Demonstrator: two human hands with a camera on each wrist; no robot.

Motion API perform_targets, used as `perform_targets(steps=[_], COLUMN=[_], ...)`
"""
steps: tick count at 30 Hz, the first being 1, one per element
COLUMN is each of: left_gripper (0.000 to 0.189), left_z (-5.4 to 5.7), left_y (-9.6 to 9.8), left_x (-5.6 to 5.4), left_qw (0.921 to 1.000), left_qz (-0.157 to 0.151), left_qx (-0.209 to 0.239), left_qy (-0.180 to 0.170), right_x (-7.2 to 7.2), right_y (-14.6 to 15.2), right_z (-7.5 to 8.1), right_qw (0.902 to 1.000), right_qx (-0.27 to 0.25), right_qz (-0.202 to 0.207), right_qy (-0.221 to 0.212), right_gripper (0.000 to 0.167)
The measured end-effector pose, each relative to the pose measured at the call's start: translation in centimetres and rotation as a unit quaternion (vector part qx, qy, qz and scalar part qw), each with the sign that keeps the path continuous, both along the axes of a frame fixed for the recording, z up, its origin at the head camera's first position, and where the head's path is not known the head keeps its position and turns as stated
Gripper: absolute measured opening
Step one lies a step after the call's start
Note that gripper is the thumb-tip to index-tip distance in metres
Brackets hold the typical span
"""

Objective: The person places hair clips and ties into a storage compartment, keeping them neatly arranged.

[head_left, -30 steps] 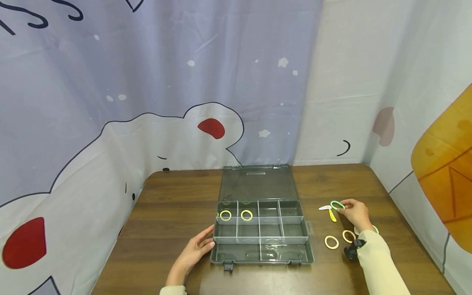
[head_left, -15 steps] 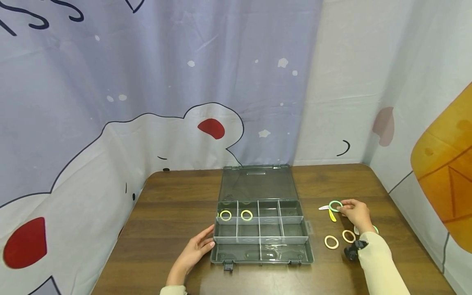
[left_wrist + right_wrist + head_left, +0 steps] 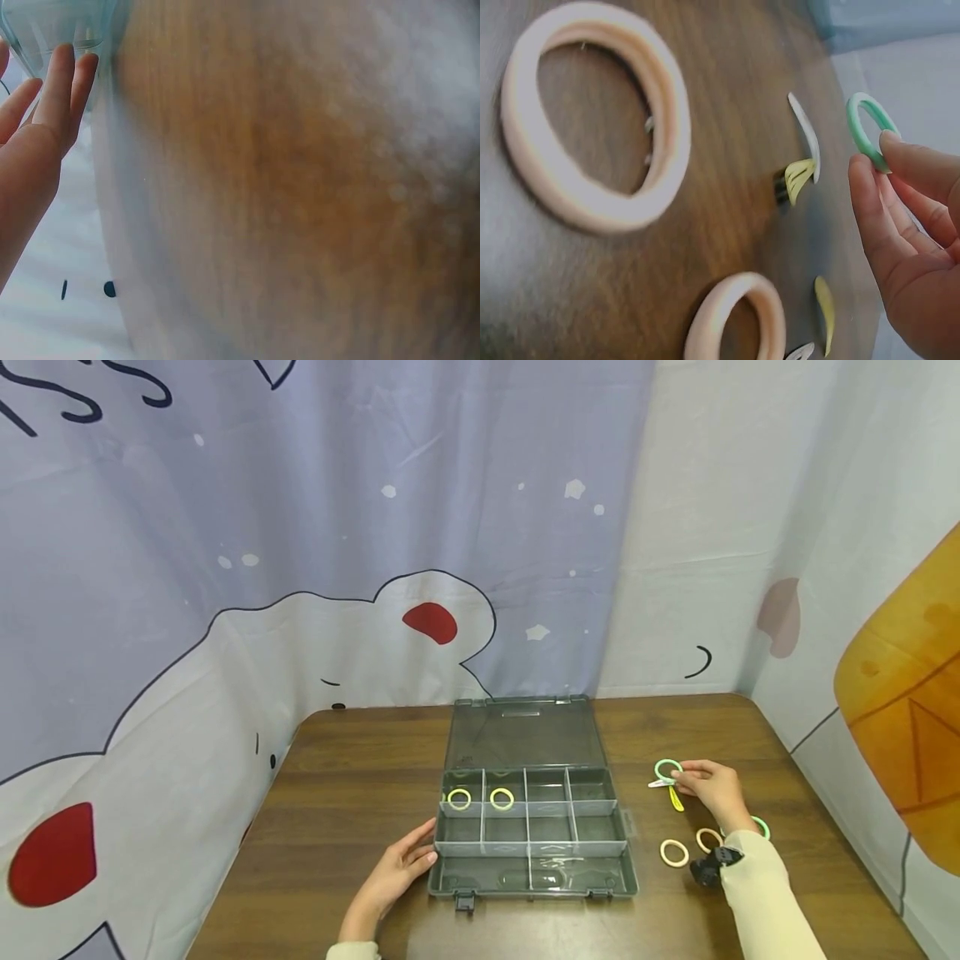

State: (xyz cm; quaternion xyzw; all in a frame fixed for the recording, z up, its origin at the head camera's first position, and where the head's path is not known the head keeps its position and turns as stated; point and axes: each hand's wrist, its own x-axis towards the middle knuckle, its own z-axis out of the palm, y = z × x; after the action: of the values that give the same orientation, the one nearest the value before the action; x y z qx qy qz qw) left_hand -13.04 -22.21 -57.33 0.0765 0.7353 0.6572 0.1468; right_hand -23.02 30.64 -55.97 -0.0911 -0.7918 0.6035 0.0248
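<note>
My right hand (image 3: 714, 792) pinches a green hair tie (image 3: 657, 769) between thumb and fingertips, above a white hair clip (image 3: 658, 783) and a yellow hair clip (image 3: 677, 801) at the table's right. In the right wrist view the green tie is upright at the fingertips, apart from the clips. My left hand (image 3: 393, 870) rests its extended fingers against the left side of a grey see-through divided box (image 3: 483, 868), whose lid lies back. Two yellow hair ties (image 3: 492, 799) are in separate back-left compartments, one each.
Two beige hair ties (image 3: 663, 853) lie right of the box, near my right wrist. Another green hair tie (image 3: 764, 827) shows partly behind the right forearm. More clips, one a yellow clip (image 3: 825, 311), lie beyond the beige ties in the right wrist view. A printed curtain (image 3: 360, 652) backs the table.
The right hand has shifted slightly left with the green hair tie, which now overlaps the white clip's area in the head view. The left hand and box stay in place.
</note>
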Motion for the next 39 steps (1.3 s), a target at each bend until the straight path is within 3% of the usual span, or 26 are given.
perform_targets(steps=[7,18,25,32,39], left_gripper=[0.06,0.061,0.061,0.062,0.063], left_z=[0.0,-0.2,0.1,0.0,-0.1], left_y=[0.0,0.0,0.1,0.1,-0.1], left_x=[0.2,0.0,0.2,0.1,0.0], left_qw=[1.0,1.0,1.0,1.0,0.9999], left_qz=[-0.001,-0.002,0.001,0.002,-0.004], left_qx=[-0.003,0.001,0.008,0.006,-0.014], left_qy=[0.009,0.003,-0.003,-0.004,-0.006], right_x=[-0.4,-1.0,-1.0,-1.3,-1.5], right_y=[-1.3,-4.5,-7.2,-9.4,-11.6], right_z=[1.7,3.6,5.0,5.6,5.6], right_qw=[0.9994,0.9971,0.9957,0.9916,0.9892], right_qx=[0.018,-0.021,-0.006,-0.057,-0.058], right_qz=[0.025,0.069,0.088,0.102,0.122], right_qy=[0.017,0.025,0.027,0.057,0.056], right_gripper=[0.041,0.042,0.039,0.032,0.031])
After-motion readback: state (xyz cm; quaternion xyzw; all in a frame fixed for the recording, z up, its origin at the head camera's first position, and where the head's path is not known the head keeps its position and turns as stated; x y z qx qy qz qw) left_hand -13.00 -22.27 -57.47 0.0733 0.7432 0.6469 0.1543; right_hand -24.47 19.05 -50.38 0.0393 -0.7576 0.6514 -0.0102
